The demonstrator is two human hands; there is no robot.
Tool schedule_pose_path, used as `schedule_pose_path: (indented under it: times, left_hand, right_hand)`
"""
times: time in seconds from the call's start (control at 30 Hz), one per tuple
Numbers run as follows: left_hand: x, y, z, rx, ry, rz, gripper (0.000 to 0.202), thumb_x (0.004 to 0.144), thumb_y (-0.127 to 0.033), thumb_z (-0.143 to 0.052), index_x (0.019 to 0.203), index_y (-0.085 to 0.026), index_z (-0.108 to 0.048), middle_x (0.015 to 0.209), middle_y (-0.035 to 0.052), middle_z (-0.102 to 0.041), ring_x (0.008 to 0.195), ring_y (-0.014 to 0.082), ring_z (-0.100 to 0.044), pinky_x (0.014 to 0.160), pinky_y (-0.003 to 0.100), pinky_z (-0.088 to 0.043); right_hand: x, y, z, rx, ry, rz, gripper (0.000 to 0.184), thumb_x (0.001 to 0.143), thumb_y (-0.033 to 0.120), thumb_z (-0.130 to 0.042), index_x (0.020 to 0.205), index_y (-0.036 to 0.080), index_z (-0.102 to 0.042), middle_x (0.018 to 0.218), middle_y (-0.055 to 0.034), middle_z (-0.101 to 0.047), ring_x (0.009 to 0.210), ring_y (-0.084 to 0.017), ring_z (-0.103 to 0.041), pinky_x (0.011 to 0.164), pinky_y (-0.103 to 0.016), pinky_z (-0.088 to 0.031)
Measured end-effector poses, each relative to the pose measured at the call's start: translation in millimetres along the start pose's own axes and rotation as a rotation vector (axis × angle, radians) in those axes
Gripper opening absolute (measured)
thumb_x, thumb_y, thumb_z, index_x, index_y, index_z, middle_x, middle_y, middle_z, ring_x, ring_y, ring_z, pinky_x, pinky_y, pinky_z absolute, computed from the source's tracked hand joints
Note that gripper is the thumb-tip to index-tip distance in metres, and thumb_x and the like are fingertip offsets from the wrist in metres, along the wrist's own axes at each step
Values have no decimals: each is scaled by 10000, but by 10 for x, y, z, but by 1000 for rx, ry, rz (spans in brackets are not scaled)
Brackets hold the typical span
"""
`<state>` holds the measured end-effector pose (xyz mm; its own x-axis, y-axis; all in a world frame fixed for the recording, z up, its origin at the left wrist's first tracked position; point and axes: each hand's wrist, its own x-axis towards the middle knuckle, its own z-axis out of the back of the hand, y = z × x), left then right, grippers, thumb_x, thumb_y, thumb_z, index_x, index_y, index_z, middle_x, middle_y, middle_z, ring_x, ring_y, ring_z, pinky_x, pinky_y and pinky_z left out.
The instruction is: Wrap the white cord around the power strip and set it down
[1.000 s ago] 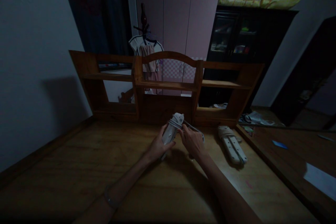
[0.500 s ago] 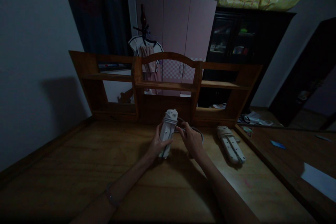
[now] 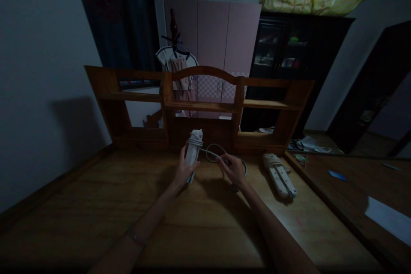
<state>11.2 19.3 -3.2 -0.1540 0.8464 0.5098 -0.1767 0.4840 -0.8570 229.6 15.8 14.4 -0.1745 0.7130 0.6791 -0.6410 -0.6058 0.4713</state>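
Note:
My left hand [image 3: 182,171] is closed around a white power strip [image 3: 193,146], held upright above the wooden desk [image 3: 96,205]. Some turns of its grey cord are wound round the strip's upper end. My right hand [image 3: 235,168] pinches the loose cord [image 3: 213,154], which forms a loop between the two hands. A second white power strip [image 3: 279,173], with cord wrapped round its far end, lies flat on the desk to the right of my right hand.
A wooden shelf unit [image 3: 202,105] stands along the desk's back edge. A grey wall borders the left. Behind are a pink wardrobe [image 3: 221,38] and a dark cabinet [image 3: 289,51]. Papers [image 3: 385,218] lie on a darker surface at right.
The power strip has tipped upright and moved left with my left hand. My right hand has drawn the cord away to the right, opening a loop between the hands.

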Motion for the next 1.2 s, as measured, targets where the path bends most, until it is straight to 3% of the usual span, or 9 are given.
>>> schedule_pose_path:
  times: [0.23,0.33,0.47,0.63,0.8,0.9,1.0,1.2]
  left_hand:
    - [-61,-54,-8,362,61,-110,811,773,-203,-599,1458,-322,-183,1469,58,-354,1307,232,-384,1061,368,-315]
    - [-126,-153,-18,587,110,-127,768,803,-232,-564,1465,-325,-185,1309,87,-498,1098,245,-548,889,332,-439]
    - [-195,-275,-19,856,187,-182,790,789,-182,-544,1464,-353,-170,1174,58,-531,925,213,-578,717,273,-445]
    - [-196,-313,35,1046,307,-276,880,727,-81,-549,1452,-396,-163,1145,42,-501,988,210,-523,763,279,-431]
    - [-241,-281,-4,1079,583,-456,852,734,-27,-515,1434,-408,-215,1112,50,-520,986,214,-497,817,310,-426]
    - [-297,-309,-68,1047,703,-553,812,756,-51,-517,1424,-419,-237,1109,56,-529,963,227,-499,809,333,-430]
    - [-339,-366,-105,1017,729,-602,767,802,-67,-476,1422,-442,-226,1091,55,-537,948,223,-510,788,332,-432]
    - [-363,-434,-111,968,780,-664,782,800,-64,-488,1422,-452,-216,1145,55,-536,1006,228,-520,836,346,-434]
  right_hand:
    - [-50,139,-52,-104,-11,165,275,945,365,-452,885,177,-643,779,-36,-660,673,-115,-594,620,-202,-358]
    - [-86,184,-55,-205,20,249,285,958,349,-426,884,177,-642,772,-37,-653,663,-115,-583,614,-214,-347]
    - [-109,189,-53,-291,41,299,310,961,361,-414,851,185,-644,742,-37,-637,643,-114,-567,608,-227,-340]
    - [-91,162,-21,-256,-5,302,317,943,363,-452,763,183,-641,692,-40,-630,612,-115,-555,593,-234,-331]
    - [-93,212,87,-258,-38,326,394,935,310,-429,587,187,-568,545,-18,-570,513,-105,-487,583,-253,-320]
    - [-80,251,186,-211,-44,275,416,929,314,-427,547,185,-531,511,-3,-524,490,-97,-454,575,-250,-313]
    - [-16,237,302,-93,-35,142,449,924,363,-434,520,176,-491,485,18,-446,459,-84,-402,527,-241,-281]
    - [163,71,487,376,236,-163,511,879,510,-444,493,175,-439,459,37,-383,429,-78,-347,430,-210,-240]
